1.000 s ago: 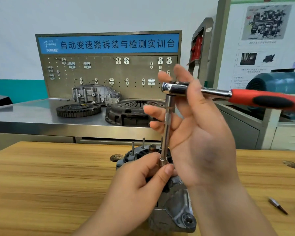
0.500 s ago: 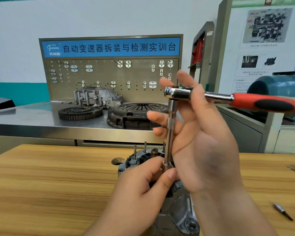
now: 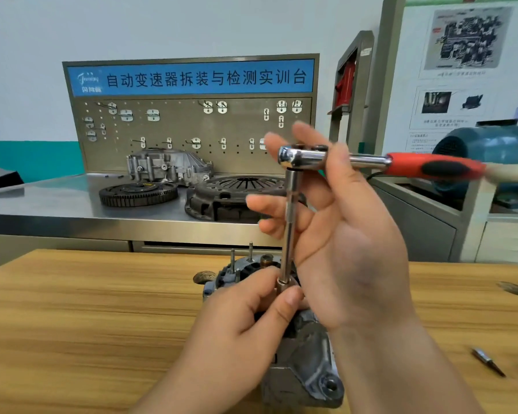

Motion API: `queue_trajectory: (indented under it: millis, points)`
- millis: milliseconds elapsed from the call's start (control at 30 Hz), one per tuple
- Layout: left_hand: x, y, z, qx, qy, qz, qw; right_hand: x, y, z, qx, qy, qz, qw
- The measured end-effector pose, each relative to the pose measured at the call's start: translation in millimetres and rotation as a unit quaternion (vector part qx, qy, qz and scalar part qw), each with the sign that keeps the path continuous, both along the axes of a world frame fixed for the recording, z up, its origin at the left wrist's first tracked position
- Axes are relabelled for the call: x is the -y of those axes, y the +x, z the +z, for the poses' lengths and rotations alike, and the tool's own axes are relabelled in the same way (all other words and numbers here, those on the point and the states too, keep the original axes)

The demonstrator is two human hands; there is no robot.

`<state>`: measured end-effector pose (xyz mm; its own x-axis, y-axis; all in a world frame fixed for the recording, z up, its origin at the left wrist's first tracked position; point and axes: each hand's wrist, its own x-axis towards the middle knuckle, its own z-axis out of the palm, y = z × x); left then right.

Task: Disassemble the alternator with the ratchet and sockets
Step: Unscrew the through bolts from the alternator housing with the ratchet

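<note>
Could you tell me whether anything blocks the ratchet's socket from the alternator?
Nothing visible does: the socket stands atop the alternator, pinched by the left hand, whose fingers hide the actual contact.

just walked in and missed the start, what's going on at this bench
A person is working on an alternator that stands on a wooden bench. Their left hand pinches the socket at the foot of a long extension bar, down at the alternator's top. Their right hand holds the ratchet near its head, fingers spread behind the bar, with the red handle sticking out to the right.
</note>
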<state>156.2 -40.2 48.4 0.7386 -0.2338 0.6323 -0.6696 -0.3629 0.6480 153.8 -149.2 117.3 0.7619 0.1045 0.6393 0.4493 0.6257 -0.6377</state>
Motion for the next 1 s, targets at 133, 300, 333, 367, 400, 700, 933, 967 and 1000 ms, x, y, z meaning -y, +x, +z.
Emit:
queue_trajectory:
  millis: [133,300,333,367,400,700,933,967,1000]
  points:
    - [1.0,1.1,0.4,0.000,0.008,0.005,1.000,-1.5,1.8,-1.2,-0.028,0.003,-0.001,1.000]
    - [2.0,1.2,-1.9,-0.027,-0.014,0.011,0.999,-4.1,0.7,-1.1,0.020,0.010,-0.048,0.999]
    - [2.6,1.8,-2.2,-0.030,-0.016,0.009,0.999,-3.7,0.1,-0.6,0.025,0.015,-0.047,0.998]
    - [2.9,2.4,-2.5,-0.032,-0.019,0.005,0.999,-3.5,-0.4,-0.4,0.027,0.017,-0.044,0.999]
    - [3.0,2.7,-2.8,-0.033,-0.021,-0.001,0.999,-3.3,-1.0,0.1,0.023,0.017,-0.037,0.999]
    - [4.1,1.8,-1.3,-0.006,-0.001,0.026,1.000,0.7,-3.0,2.2,0.022,0.006,-0.047,0.999]
    - [4.5,-1.3,-2.3,-0.010,-0.024,-0.007,1.000,-1.1,-4.0,1.9,0.008,-0.010,-0.004,1.000]
    - [4.1,-2.0,-1.4,-0.002,-0.019,-0.016,1.000,0.2,-3.3,2.0,-0.013,-0.011,0.008,1.000]
    - [3.7,-2.1,-0.6,0.006,-0.008,-0.016,1.000,1.1,-2.9,2.3,-0.028,-0.010,0.013,0.999]
